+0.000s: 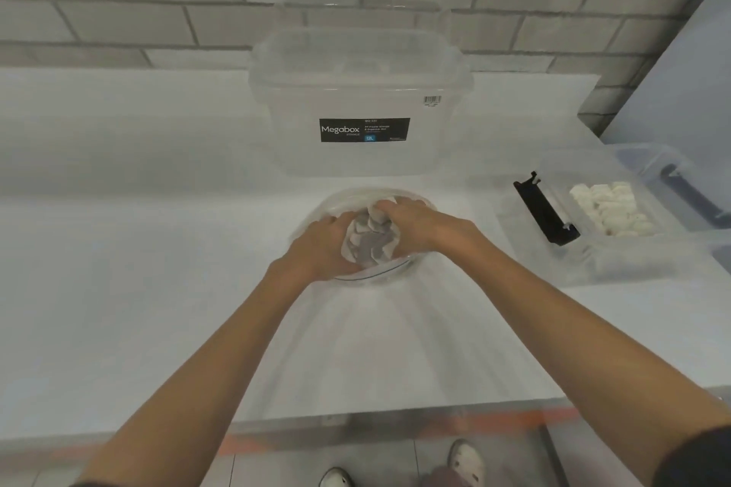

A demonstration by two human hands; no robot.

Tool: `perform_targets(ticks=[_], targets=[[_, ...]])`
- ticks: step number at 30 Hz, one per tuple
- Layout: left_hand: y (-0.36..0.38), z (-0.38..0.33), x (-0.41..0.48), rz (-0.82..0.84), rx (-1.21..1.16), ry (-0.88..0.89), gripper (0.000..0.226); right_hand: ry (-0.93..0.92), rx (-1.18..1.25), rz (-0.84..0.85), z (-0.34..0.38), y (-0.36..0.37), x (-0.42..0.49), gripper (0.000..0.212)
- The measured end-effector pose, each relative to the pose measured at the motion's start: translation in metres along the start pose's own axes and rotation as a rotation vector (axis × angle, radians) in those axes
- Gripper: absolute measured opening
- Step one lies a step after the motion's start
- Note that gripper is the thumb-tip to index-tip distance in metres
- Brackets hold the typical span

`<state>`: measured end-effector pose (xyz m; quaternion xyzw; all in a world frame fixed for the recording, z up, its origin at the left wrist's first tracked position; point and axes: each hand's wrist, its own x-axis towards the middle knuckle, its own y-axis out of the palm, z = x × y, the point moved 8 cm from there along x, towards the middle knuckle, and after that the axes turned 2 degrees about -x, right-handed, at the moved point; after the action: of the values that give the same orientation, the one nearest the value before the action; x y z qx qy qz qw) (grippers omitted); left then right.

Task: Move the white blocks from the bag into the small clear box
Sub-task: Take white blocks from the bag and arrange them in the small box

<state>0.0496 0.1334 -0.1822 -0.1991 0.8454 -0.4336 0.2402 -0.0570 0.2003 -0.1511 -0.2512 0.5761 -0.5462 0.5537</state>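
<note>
A clear plastic bag [372, 328] lies on the white table, its mouth pointing away from me. White blocks [370, 235] are bunched at the mouth. My left hand [320, 245] cups the left side of the bag's mouth. My right hand [415, 225] reaches in from the right, its fingers curled over the blocks. The small clear box [593, 261] stands to the right with several white blocks [609, 208] inside it.
A large clear Megabox storage box [364, 103] with its lid on stands behind the bag. A black clip handle [544, 210] lies at the small box's left side. Another clear container [688, 186] sits at the far right. The table's front edge [277, 421] is near me.
</note>
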Motion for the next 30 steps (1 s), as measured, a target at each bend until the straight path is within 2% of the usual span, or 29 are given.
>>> perform_targets(ticks=[3,6,8,12,16,17,19,21,24,28,30], targets=[[0.003,0.002,0.000,-0.020,0.013,0.006,0.092,0.070,-0.041,0.030,-0.006,0.009,-0.001,0.054],[-0.004,-0.006,-0.004,-0.122,0.020,-0.057,0.068,0.044,0.018,-0.008,-0.004,0.011,-0.001,0.048],[-0.007,-0.007,-0.006,-0.192,-0.035,-0.151,0.055,0.029,0.053,-0.028,-0.004,0.012,-0.002,0.053],[0.006,-0.009,-0.001,-0.130,0.082,-0.272,0.067,0.027,0.099,-0.076,-0.006,0.011,-0.008,0.067],[0.013,-0.023,0.000,-0.092,-0.094,-0.199,0.028,-0.012,0.119,-0.094,-0.004,0.008,-0.013,0.061],[0.012,-0.025,-0.001,-0.097,-0.150,-0.184,0.025,-0.023,0.133,-0.104,-0.004,0.006,-0.013,0.057],[0.005,-0.028,-0.006,-0.131,-0.281,-0.158,0.022,-0.041,0.179,-0.127,-0.004,0.000,-0.015,0.053],[-0.007,-0.028,-0.010,-0.181,-0.392,-0.123,0.019,-0.040,0.199,-0.126,-0.005,-0.004,-0.020,0.059],[-0.033,-0.032,-0.018,-0.212,-0.366,-0.064,0.011,0.007,0.255,-0.138,-0.011,-0.012,-0.029,0.070],[-0.067,-0.042,-0.027,-0.227,-0.341,0.037,0.013,-0.067,0.486,-0.280,-0.002,-0.032,-0.041,0.057],[-0.077,-0.046,-0.031,-0.218,-0.381,0.086,0.013,-0.130,0.575,-0.344,0.007,-0.041,-0.044,0.044]])
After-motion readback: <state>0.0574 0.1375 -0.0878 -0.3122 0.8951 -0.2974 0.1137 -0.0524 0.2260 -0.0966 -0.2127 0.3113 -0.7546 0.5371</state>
